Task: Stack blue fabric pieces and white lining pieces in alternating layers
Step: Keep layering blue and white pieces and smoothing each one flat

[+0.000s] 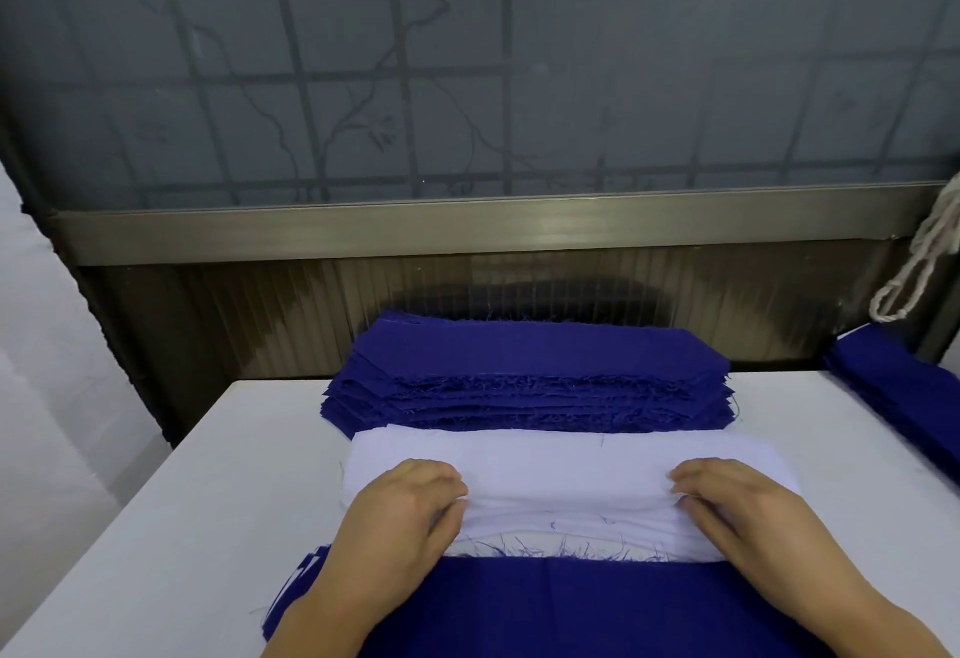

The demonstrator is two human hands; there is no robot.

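A thick stack of blue fabric pieces [530, 371] lies at the back of the white table [171, 501]. In front of it sits a pile of white lining pieces [566, 470]. Nearest me lies a blue fabric piece [571, 605] with frayed threads along its far edge. My left hand [400, 512] pinches the top white lining piece at its left part, fingers curled on a small fold. My right hand [737, 506] pinches the same piece at its right part. Both wrists rest over the near blue piece.
Another pile of blue fabric [904, 392] lies at the table's right edge. A looped white cord [919, 262] hangs at the right. A dark ribbed wall panel and metal rail [467, 231] stand directly behind the table. White cloth hangs at far left.
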